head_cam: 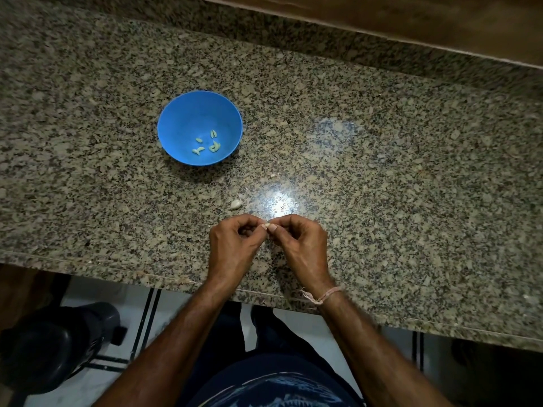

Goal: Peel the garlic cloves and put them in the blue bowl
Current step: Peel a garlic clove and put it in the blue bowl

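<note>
Garlic clove [266, 226] was pinched between the two hands, over the tabletop [382, 142] near its front edge. Left hand [235, 239]: fingers curled, thumb and forefinger tips gripping the clove's left end. Right hand [299, 239]: fingers curled too, thumb and forefinger tips on the clove's right end, thumbnail facing up. The hands met at the clove, knuckles pointing away from the person. Could not tell how much skin was left on it; too small.

Blue bowl [188, 118] stood upright on the tabletop, well apart from the hands, farther back and to the left. A few peeled cloves [207, 143] lay loose in its bottom. One white loose clove [236, 204] lay on the tabletop just beyond the left hand, between the hands and the bowl. A small pale scrap [272, 175] lay farther back.

Thread band [326, 295] sat round the right wrist. A dark bin [53, 348] stood on the floor, lower left. Glare spot showed on the speckled stone just past the hands.
</note>
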